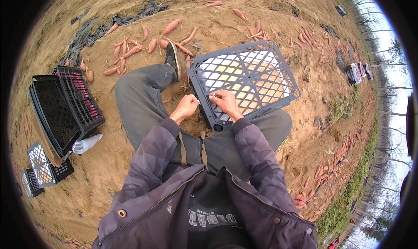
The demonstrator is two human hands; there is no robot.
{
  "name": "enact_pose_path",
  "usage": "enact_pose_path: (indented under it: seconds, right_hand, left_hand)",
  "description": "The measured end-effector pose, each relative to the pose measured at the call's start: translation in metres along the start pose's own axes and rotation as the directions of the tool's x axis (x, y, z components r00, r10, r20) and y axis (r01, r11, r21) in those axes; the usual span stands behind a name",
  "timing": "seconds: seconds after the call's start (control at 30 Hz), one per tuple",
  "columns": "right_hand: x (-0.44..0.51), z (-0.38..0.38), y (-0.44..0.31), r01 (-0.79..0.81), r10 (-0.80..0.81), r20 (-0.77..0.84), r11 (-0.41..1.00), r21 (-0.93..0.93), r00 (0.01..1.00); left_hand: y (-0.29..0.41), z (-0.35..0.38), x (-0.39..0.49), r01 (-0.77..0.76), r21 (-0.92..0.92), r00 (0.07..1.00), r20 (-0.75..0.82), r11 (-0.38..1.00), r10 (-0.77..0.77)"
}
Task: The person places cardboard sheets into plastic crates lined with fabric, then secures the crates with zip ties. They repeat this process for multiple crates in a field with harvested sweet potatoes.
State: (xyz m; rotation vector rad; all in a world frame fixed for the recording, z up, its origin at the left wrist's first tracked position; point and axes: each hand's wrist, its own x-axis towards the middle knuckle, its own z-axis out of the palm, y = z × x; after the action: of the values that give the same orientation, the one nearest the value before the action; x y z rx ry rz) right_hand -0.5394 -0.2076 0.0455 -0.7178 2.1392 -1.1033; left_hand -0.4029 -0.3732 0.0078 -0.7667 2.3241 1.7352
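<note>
A black plastic crate with a lattice lid (249,76) stands on the soil between my legs; white lining and printed cardboard show through the lid. At the crate's near left edge, my left hand (186,107) is closed, with a small bit of something white and thin at its fingertips. My right hand (225,100) rests over the lid's left edge, its fingers pinched together around a small white piece, perhaps a tie or string. The two hands are a short way apart. Whether one strand runs between them cannot be made out.
Sweet potatoes (171,26) lie scattered beyond my shoe. Stacked empty black crates (55,108) stand on the left, beside a white plastic bag (87,143). Further lidded crates (40,164) stand behind them. Torn black plastic film (83,37) lies at the upper left; filled crates (352,73) stand far right.
</note>
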Motion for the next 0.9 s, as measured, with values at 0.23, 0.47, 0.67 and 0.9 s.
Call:
enact_pose_path:
  seconds: [0.23, 0.47, 0.67, 0.9]
  right_hand:
    - [-0.002, 0.001, 0.008, 0.071, -0.072, -0.011, 0.993, -0.096, 0.997]
    - [-0.002, 0.003, 0.017, 0.100, -0.102, -0.040, 0.993, -0.061, 0.994]
    - [-0.003, 0.005, 0.015, 0.116, -0.122, -0.067, 0.989, -0.094, 0.990]
    - [-0.002, 0.002, 0.015, 0.167, -0.174, -0.055, 0.979, -0.120, 0.983]
  left_hand:
    - [0.020, 0.014, 0.007, -0.013, -0.500, 0.996, 0.071, 0.866, 0.056]
    - [0.016, 0.021, 0.010, -0.065, -0.595, 0.993, 0.038, 0.801, 0.109]
    - [0.008, 0.023, 0.009, -0.032, -0.669, 0.992, 0.070, 0.742, 0.106]
    - [0.010, 0.022, 0.010, 0.015, -0.705, 0.993, 0.093, 0.709, 0.071]
